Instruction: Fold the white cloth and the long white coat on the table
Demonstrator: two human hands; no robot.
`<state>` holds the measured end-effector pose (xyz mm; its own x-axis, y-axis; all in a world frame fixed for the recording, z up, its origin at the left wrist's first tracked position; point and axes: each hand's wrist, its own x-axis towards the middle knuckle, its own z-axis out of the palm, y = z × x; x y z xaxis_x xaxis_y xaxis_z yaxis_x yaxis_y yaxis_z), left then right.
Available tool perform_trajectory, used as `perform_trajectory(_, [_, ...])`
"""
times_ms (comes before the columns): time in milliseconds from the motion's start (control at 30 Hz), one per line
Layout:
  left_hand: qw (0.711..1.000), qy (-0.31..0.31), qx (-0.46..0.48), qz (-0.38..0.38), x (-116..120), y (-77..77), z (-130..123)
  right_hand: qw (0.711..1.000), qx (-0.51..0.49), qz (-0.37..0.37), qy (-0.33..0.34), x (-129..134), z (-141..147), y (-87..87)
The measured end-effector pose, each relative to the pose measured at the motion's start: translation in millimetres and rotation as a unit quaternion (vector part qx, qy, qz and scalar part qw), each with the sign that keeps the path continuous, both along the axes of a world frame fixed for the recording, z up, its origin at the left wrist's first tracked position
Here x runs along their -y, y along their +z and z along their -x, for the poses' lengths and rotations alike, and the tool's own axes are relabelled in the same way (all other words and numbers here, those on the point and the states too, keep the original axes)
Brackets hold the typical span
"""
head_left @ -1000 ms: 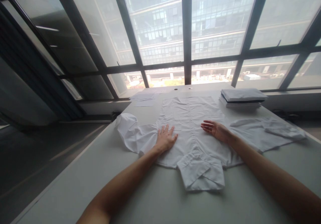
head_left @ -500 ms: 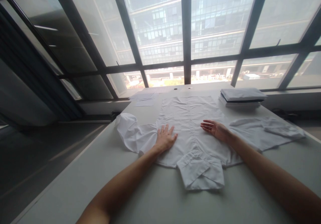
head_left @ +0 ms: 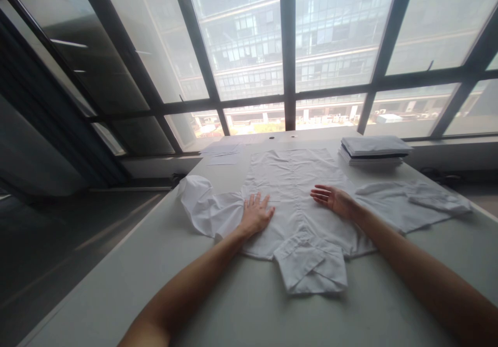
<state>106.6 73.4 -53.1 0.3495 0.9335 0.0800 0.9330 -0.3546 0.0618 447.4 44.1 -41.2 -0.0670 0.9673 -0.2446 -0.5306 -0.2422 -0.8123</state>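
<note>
A white shirt (head_left: 288,181) lies spread over the table, its collar end (head_left: 311,269) toward me and its body reaching away. One sleeve (head_left: 202,207) bunches out to the left, the other sleeve (head_left: 416,204) stretches to the right. My left hand (head_left: 257,213) rests palm down on the left half of the shirt, fingers spread. On the right half is my right hand (head_left: 333,199), turned on its side with fingers extended and the palm facing inward. Neither hand grips the fabric. A line of wrinkles runs down the shirt's middle between the hands.
A stack of folded white cloth (head_left: 373,150) with a dark layer stands at the table's far right. Sheets of paper (head_left: 221,152) lie at the far left of the white table (head_left: 218,305). Large windows (head_left: 249,36) rise behind it.
</note>
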Motion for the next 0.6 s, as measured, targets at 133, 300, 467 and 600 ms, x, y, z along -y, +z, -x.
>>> perform_trajectory(133, [1.0,-0.003,0.0,0.001,0.0,0.6,-0.4,0.999,-0.008,0.023,-0.047,-8.8,-25.2,-1.2])
perform_trajectory(300, [1.0,-0.007,0.007,-0.005,-1.1,-1.1,0.4,0.971,-0.016,0.041,-0.234,-24.1,-59.2,-11.9])
perform_trajectory(467, [0.999,-0.015,0.02,-0.042,5.1,5.7,-1.7,0.962,-0.004,0.031,-0.272,-31.2,-61.7,-19.8])
perform_trajectory(600, [0.985,-0.123,0.049,-0.108,20.8,16.7,-14.2,0.961,0.008,0.024,-0.275,-30.1,-55.7,-19.1])
